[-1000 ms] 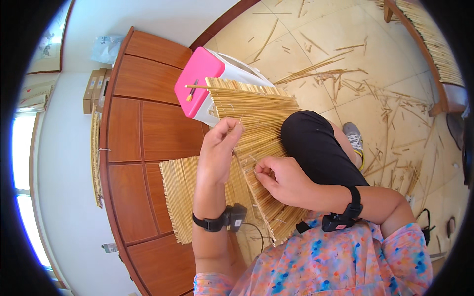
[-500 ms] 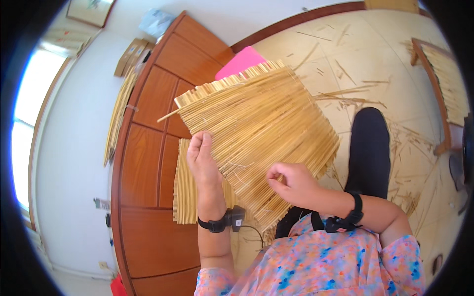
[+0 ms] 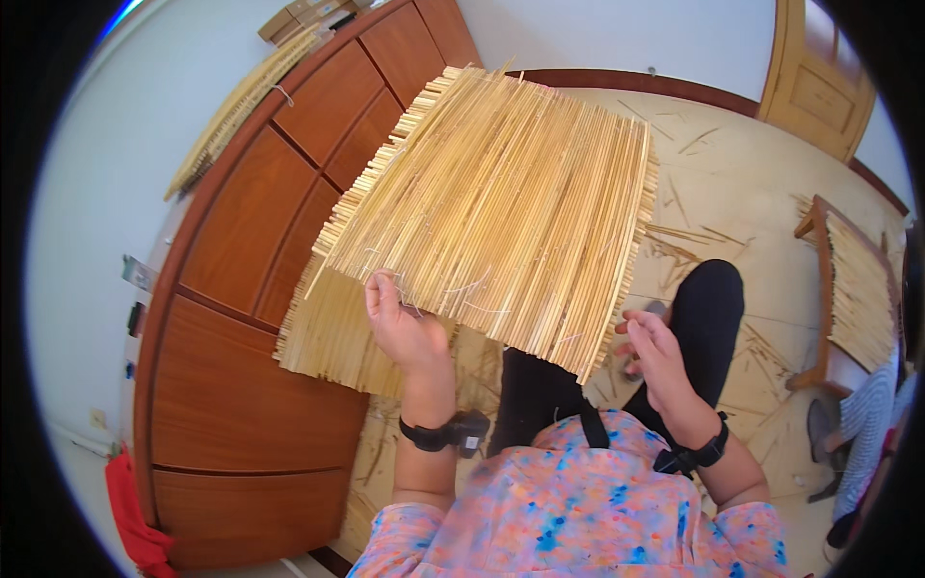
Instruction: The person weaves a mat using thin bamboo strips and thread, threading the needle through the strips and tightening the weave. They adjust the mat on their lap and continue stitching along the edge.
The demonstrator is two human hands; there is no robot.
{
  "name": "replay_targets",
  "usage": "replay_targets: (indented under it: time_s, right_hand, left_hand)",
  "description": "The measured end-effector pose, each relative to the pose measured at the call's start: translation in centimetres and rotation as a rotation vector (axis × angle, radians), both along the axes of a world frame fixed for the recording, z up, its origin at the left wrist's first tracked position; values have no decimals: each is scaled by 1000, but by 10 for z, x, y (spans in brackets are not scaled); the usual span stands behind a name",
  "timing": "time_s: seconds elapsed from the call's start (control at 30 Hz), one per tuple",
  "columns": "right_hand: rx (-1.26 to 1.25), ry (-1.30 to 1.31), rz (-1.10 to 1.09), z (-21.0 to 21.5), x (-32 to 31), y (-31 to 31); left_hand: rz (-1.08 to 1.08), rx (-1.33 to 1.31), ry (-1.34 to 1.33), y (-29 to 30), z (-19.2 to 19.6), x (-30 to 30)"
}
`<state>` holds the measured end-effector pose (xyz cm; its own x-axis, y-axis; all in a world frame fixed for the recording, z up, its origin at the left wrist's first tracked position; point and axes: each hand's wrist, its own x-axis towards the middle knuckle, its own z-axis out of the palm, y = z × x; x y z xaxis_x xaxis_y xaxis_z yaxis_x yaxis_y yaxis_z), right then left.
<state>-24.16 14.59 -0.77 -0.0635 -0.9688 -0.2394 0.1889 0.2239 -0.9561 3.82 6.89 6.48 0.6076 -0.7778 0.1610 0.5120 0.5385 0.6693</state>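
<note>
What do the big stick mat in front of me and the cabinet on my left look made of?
The mat: probably reed or thin plant stalks, unpainted, since uneven straw-coloured rods lie side by side. The cabinet: wood or wood veneer, seemingly varnished, given its reddish-brown panels and soft sheen.

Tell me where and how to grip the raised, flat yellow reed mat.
Probably pinch the raised yellow reed mat by its right edge, coming from the right: the sheet looks thin and flat, and that edge faces the open right hand.
</note>
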Motion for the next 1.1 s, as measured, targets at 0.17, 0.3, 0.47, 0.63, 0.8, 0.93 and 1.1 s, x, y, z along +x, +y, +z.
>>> replay_targets:
  time_s: [0.17, 0.3, 0.47, 0.63, 0.8, 0.93, 1.1]
  right_hand:
    - [37, -492, 13, 29, 23, -15]
    - [-28, -565, -63, 7, 14, -16]
    - [-86, -460, -152, 15, 23, -35]
    - [-85, -472, -100, 8, 16, -54]
    - [-82, -479, -44, 2, 3, -69]
    - [-89, -455, -41, -1, -1, -76]
    - [-87, -413, -9, 0, -7, -76]
  left_hand:
    - [-22, 53, 105, -10, -15, 10]
    - [-122, 44, 113, -5, -31, 0]
    - [-116, 129, 157, -9, -24, -2]
    - [-82, 170, 138, -9, -36, 0]
    - [-66, 189, 149, -8, -46, -3]
    - [-47, 205, 145, -7, -49, -3]
    - [-28, 268, 154, -1, -43, -13]
